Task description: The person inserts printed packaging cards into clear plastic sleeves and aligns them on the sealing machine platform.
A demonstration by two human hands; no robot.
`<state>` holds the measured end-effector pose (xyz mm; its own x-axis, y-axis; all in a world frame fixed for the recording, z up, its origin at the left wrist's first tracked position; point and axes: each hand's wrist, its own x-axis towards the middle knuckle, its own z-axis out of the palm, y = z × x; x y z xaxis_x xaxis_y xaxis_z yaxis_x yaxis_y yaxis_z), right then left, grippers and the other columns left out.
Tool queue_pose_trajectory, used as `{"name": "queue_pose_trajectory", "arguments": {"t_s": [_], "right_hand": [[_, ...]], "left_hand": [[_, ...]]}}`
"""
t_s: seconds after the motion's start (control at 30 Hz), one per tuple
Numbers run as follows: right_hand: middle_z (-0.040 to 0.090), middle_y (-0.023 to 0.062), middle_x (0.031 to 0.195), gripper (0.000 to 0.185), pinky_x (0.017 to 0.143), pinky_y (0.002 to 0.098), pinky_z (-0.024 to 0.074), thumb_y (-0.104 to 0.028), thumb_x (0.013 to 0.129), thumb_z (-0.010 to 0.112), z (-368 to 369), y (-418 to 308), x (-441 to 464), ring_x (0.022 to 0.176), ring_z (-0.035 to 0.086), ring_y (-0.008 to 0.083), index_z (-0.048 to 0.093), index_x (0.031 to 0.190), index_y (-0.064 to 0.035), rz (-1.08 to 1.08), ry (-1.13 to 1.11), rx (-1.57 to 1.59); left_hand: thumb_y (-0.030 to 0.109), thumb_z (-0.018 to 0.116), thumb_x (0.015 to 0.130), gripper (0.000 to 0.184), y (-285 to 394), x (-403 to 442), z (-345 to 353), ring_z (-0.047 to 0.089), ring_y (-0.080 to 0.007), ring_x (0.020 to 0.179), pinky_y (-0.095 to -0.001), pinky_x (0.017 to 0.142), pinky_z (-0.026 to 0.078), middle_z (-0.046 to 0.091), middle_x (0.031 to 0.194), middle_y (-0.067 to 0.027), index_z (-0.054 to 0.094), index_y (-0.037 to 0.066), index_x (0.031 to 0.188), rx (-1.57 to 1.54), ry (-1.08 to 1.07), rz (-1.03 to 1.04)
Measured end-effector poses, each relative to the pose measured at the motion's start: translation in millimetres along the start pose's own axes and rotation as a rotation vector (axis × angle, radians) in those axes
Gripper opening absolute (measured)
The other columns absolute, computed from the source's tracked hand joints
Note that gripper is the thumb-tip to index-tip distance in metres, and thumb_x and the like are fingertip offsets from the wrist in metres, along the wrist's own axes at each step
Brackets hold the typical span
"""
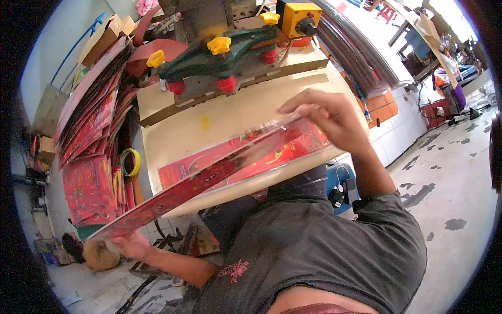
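Note:
A long red printed sheet [180,187] is held tilted over the front of the machine's cream table, its left end lower and closer to me. My left hand [132,246] grips that lower left end, with the fingers partly hidden by the sheet. At the opposite upper end, my right hand [332,118] is closed with thumb and fingers pinched on the sheet's edge, slightly blurred. Beneath it, another red printed sheet [298,149] with gold and floral patterns lies flat on the cream table [235,118], partly covered by the held one.
A dark green clamp bar [219,60] with yellow knobs [218,45] crosses the table's back. Stacked red printed sheets [89,183] and a yellow tape roll [130,162] stand at left. A yellow control box [300,20] sits at upper right, beside piled dark sheets [361,52].

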<state>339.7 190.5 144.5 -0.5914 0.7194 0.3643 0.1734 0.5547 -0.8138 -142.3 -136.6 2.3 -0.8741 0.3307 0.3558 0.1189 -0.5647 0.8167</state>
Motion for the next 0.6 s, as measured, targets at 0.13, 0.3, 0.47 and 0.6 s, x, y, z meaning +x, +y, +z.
{"name": "queue_pose_trajectory", "arguments": {"t_s": [0.13, 0.3, 0.47, 0.6], "right_hand": [[0.078, 0.0077, 0.102, 0.023, 0.088, 0.0305, 0.0528, -0.017, 0.105, 0.059, -47.3, 28.5, -15.3, 0.094, 0.069, 0.0127, 0.076, 0.107, -0.0012, 0.123, 0.416, -0.176], [0.077, 0.0053, 0.102, 0.028, 0.086, 0.0337, 0.0553, -0.020, 0.107, 0.053, -126.9, 55.7, -47.5, 0.096, 0.069, 0.0134, 0.076, 0.109, -0.0045, 0.104, 0.946, -0.626], [0.077, 0.0066, 0.101, 0.033, 0.078, 0.0290, 0.0534, -0.028, 0.109, 0.055, -156.1, 59.7, -68.7, 0.090, 0.069, 0.0130, 0.074, 0.112, -0.0014, 0.224, 0.992, -0.727], [0.075, 0.0068, 0.093, 0.033, 0.068, 0.0256, 0.0478, -0.027, 0.109, 0.055, -122.8, 16.2, -64.8, 0.081, 0.066, 0.0109, 0.074, 0.110, -0.0003, 0.265, 0.691, -0.457]], "left_hand": [[0.034, 0.074, 0.095, 0.058, -0.2, 11.8, -22.0, 0.055, -0.0322, 0.130, -0.0553, 0.116, 0.039, 0.058, 0.142, -0.0152, 0.054, 0.000, 0.138, -0.088, 0.127, 0.040], [0.031, 0.072, 0.097, 0.060, 11.9, 10.9, 5.7, 0.052, -0.0323, 0.134, -0.0524, 0.118, 0.037, 0.054, 0.147, -0.0159, 0.051, -0.002, 0.143, -0.089, 0.097, 0.024], [0.029, 0.070, 0.099, 0.058, 10.6, 16.3, 10.3, 0.056, -0.0289, 0.131, -0.0453, 0.115, 0.043, 0.056, 0.145, -0.0166, 0.053, -0.005, 0.142, 0.023, 0.200, -0.020], [0.032, 0.068, 0.099, 0.060, 12.6, 16.9, 17.1, 0.059, -0.0296, 0.126, -0.0450, 0.104, 0.049, 0.058, 0.144, -0.0135, 0.052, -0.002, 0.146, 0.216, 0.193, -0.146]]}}
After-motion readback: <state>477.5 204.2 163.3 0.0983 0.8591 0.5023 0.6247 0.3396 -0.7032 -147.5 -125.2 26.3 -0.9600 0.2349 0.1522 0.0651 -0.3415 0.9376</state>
